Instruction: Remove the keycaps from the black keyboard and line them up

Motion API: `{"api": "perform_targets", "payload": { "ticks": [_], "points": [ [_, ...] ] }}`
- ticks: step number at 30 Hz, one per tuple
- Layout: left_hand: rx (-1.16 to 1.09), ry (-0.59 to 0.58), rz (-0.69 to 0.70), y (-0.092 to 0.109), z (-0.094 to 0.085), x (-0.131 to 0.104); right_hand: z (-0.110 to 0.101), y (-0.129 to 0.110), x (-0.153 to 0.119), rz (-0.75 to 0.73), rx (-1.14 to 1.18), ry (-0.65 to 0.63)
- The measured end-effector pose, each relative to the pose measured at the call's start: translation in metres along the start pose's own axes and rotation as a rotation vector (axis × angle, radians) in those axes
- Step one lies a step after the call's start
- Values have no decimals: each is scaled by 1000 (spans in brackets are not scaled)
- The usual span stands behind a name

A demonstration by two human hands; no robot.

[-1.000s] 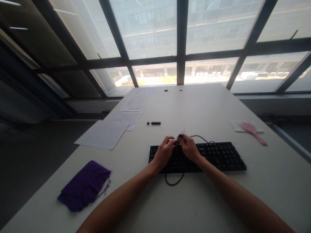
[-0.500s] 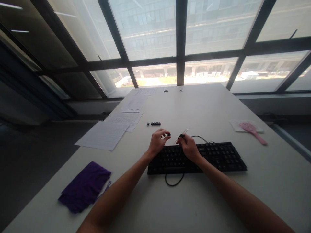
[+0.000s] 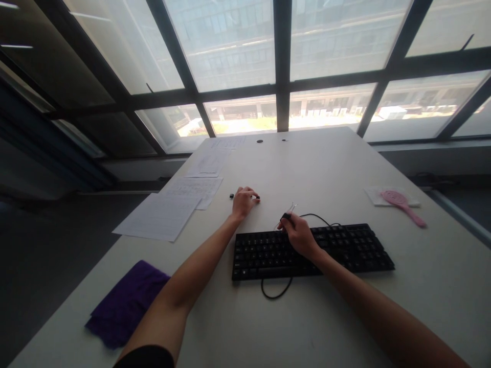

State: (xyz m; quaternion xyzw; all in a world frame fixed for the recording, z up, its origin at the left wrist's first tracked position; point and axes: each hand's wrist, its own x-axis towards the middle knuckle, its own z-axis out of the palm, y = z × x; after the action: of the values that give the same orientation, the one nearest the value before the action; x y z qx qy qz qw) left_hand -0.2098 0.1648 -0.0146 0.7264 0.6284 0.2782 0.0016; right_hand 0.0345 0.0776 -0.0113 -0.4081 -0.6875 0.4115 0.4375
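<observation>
A small black keycap (image 3: 258,198) is pinched between the thumb and finger of my left hand (image 3: 243,202), low over the table behind the keyboard. One loose keycap (image 3: 231,196) lies just left of that hand, which covers the short row of keycaps. My right hand (image 3: 298,233) is closed around the black handle of a keycap puller (image 3: 286,217), whose thin wire ends stick out on both sides. Beneath that hand and wrist lies a black keyboard (image 3: 261,254), partly covered by them.
Sheets of paper (image 3: 159,217) lie on the left of the white table (image 3: 307,327). A purple cloth (image 3: 128,301) rests at the near left. On the right, a pink hairbrush (image 3: 402,205) lies partly on a white packet (image 3: 374,196). A black cable (image 3: 276,298) loops out in front of the keyboard.
My left hand has moved away from the keyboard, up and left to the loose keycaps, carrying the keycap. My right hand holds the puller in nearly the same spot. The view has shifted slightly.
</observation>
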Motion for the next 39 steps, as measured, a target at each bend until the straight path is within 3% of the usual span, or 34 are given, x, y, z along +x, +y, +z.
{"api": "perform_targets", "payload": {
  "ticks": [11, 15, 19, 23, 26, 30, 35, 39],
  "points": [
    [-26, 46, -38, -4, 6, 13, -2, -3, -1, 7, 9, -6],
    [-26, 66, -32, 4, -2, 10, -5, -5, 0, -3, 81, 87],
    [-66, 50, 30, 37, -18, -15, -12, -2, 2, -14, 11, 139],
    [-223, -73, 106, 84, -25, -61, -15, 2, 4, -46, -83, 47],
    [-281, -108, 95, 108, -20, -89, -15, 2, 4, -92, -115, -44],
    [-250, -121, 87, 117, -12, -105, -13, -2, 1, -205, -215, -137],
    [-261, -127, 94, 117, -12, -107, -8, -6, -9, -318, -430, -154],
    [-310, -137, 106, 116, -14, -109, -5, -3, -12, -183, -370, -41]
  ]
}}
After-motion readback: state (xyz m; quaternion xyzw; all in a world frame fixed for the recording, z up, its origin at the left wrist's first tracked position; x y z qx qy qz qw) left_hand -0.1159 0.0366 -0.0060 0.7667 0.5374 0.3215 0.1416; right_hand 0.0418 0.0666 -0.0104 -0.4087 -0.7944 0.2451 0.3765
